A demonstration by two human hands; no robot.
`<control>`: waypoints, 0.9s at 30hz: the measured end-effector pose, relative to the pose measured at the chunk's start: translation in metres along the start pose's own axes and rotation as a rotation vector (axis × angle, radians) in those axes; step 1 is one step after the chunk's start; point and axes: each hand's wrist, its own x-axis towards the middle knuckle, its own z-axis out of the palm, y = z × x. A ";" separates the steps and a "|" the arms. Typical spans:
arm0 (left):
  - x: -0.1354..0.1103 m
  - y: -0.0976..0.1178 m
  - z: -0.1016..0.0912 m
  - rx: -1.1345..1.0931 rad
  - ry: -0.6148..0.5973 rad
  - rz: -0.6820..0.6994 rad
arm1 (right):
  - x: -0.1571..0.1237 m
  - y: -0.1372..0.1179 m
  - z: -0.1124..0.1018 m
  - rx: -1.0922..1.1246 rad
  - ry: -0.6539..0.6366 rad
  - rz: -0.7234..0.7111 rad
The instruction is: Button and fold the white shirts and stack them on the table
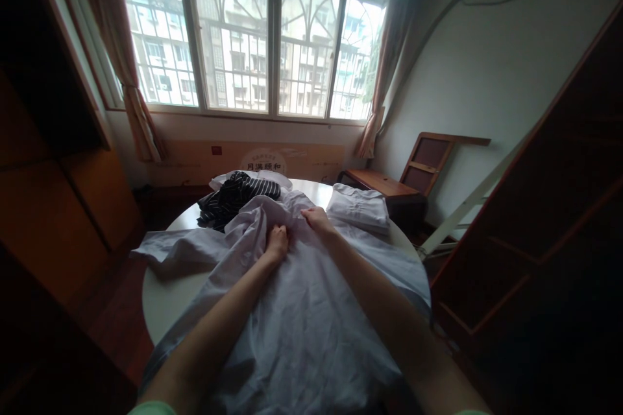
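1. Lilac-grey in colour, one spread garment [311, 318] lies creased across the round white tabletop [163, 298], one sleeve-like length reaching out on its left; we take this garment as our landmark.
2. Both our arms stretch forward over the garment, the forearms slanting inward; light green sleeve ends [153, 408] show at the bottom corners.
3. Our left hand [277, 242] is closed, fingers curled into the garment's bunched cloth left of its middle, knuckles uppermost.
4. Our right hand [316, 218], a little farther out, is nearly closed, turned leftward, its fingertips pinching the garment near its far end.
5. At the garment's far left, we see one black striped cloth [238, 196] in a heap; at its far right sits one folded pale stack [357, 204], whose layers we cannot count.
6. Beyond the garment, against the wall, stands one long printed carton [204, 159]; we cannot see inside it.
7. Well left of the garment is a wooden cabinet [95, 204], its contents hidden from us.
8. Past the garment's far right stands one wooden bench [382, 181].
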 end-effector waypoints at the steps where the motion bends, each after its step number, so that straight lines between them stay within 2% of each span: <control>1: 0.000 -0.001 0.000 -0.008 0.013 0.003 | 0.000 0.000 0.005 0.001 0.011 0.003; 5: 0.000 -0.003 -0.001 -0.049 0.043 0.035 | -0.015 0.009 0.023 -0.095 0.022 0.040; 10: -0.003 -0.001 -0.005 -0.115 0.082 0.113 | -0.032 0.030 0.027 -0.175 0.080 0.039; 14: -0.008 0.003 -0.005 -0.204 0.078 0.288 | -0.032 0.035 0.025 -0.180 0.130 0.071; 17: -0.011 0.003 -0.005 -0.273 0.035 0.382 | -0.031 0.036 0.021 -0.136 0.133 0.083; 20: -0.011 0.002 -0.005 -0.310 -0.005 0.356 | -0.032 0.039 0.016 -0.045 0.091 0.078; 27: -0.012 0.005 -0.010 -0.436 0.056 0.356 | -0.034 0.041 0.009 0.231 -0.063 0.117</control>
